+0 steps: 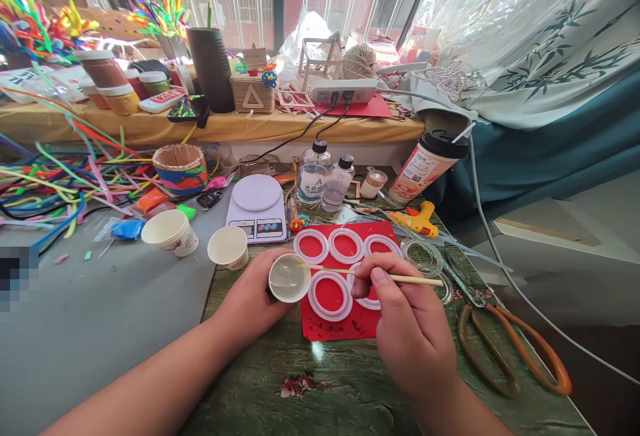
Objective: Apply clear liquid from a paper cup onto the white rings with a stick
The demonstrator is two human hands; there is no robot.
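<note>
My left hand (255, 293) is wrapped round a paper cup (289, 279) with clear, slightly cloudy liquid in it. Between the thumb and fingers of my right hand (405, 309) is a thin wooden stick (417, 280), its far tip at the cup's rim. Several white ring-shaped molds (330, 296) lie on a red sheet (340, 331), just right of the cup; my right hand partly covers some. Another paper cup (228, 249) stands behind my left hand, near a white digital scale (257, 209).
Behind the molds are two clear bottles (313, 183) with black caps. At the right lie orange-handled scissors (530, 343), a yellow glue gun (423, 220) and a drink cup (423, 169). Stacked paper cups (170, 233) and colorful pipe cleaners (50, 176) occupy the left.
</note>
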